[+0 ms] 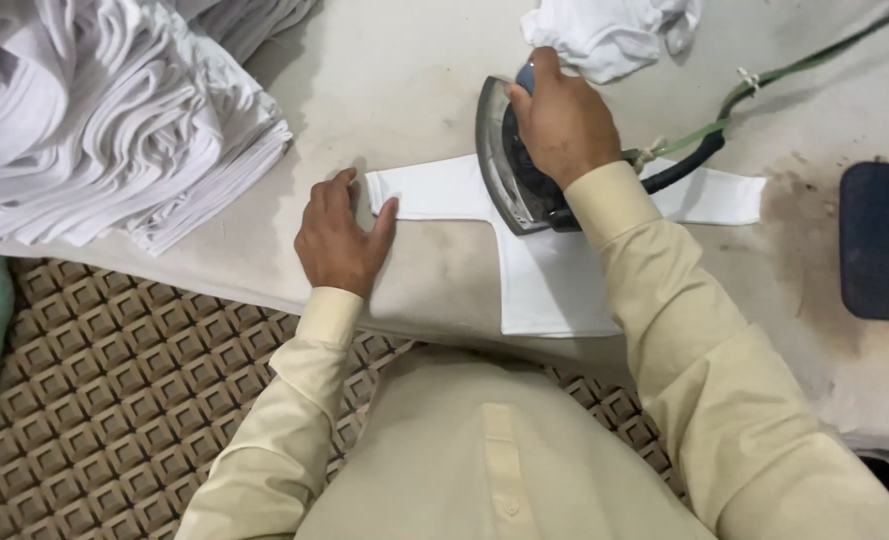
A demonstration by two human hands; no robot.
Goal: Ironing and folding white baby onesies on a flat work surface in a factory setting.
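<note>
White garment (554,270) under both hands

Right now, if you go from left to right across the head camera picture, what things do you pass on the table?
Stack of folded white cloths → left hand pressing the white garment's end → iron under the right hand → green cord → dark blue pad.

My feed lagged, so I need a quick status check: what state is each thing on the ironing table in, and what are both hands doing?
Iron: flat on the white garment, gripped by the handle.
White garment: spread flat, one sleeve stretched out to the left.
Right hand: closed around the iron's handle.
Left hand: open, pressing the sleeve end flat.
Folded white stack: piled at the table's left.
Crumpled white cloth: bunched, unironed.
Cord: attached, trailing right.
Dark pad: lying flat, unoccupied.
</note>
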